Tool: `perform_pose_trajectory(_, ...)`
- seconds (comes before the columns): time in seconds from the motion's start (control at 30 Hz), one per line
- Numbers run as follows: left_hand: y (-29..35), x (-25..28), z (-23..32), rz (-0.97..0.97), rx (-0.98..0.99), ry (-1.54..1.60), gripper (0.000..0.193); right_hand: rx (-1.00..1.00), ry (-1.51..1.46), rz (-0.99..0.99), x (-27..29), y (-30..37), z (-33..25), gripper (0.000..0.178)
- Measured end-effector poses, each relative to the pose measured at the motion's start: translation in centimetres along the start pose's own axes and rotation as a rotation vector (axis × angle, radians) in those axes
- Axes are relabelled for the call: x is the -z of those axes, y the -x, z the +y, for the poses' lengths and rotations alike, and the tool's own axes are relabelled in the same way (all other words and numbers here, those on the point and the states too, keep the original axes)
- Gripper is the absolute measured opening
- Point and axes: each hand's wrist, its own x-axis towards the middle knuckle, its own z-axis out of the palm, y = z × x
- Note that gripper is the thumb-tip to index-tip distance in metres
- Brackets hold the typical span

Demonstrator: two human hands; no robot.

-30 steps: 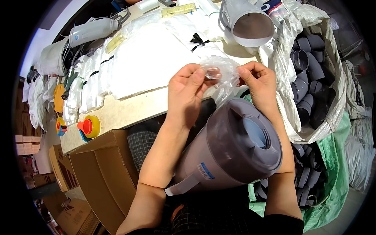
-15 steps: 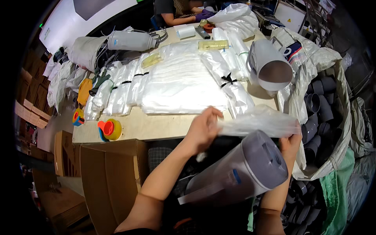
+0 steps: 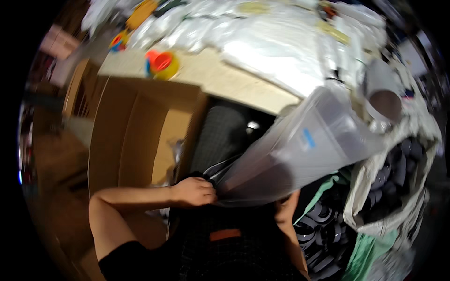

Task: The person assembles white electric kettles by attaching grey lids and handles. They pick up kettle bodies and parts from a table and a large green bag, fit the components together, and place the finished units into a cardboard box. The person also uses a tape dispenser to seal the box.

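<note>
The person is sleeving a tall grey-brown cylindrical plastic container (image 3: 300,154) in a clear, thin plastic bag (image 3: 243,180); judging by how the film already covers the body from its far rim down to the base, the covering step is nearly finished and the closing of the bag's mouth is in hand. The left hand (image 3: 194,192) is bunching the loose end of the bag, its fingers (image 3: 206,186) curled together and clamped on the gathered film. The container is lying tilted across the lap, its base just beyond those fingers and its open top pointing up and away from them toward the pale wooden worktop (image 3: 234,89). The right hand (image 3: 286,208) is tucked beneath the container's lower side, mostly hidden, so whether its fingers are gripping or only propping cannot be told. The next move probably calls for a firm pinch on the gathered neck while the body is being steadied from below, so the film is not slipping back.
</note>
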Motion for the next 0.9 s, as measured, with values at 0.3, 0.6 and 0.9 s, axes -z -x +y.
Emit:
perform_pose_trajectory(0.3, 2.8, -8.3, 6.4, 0.400, 0.369, -0.364, 0.024, -0.253, -0.254, -0.983, -15.6, -9.2, -7.1, 0.040)
perform_pose_trajectory(0.6, 1.5, 4.8, -14.1, 1.195, 1.076, 0.733, 0.046, -0.041, -0.294, -0.284, -5.7, -14.9, -7.2, 0.032)
perform_pose_trajectory(0.9, 1.6, -12.0, -36.9, 1.391, 0.620, 1.008, 0.040, 0.519, 0.128, 0.978, 19.1, -32.4, -10.7, 0.053)
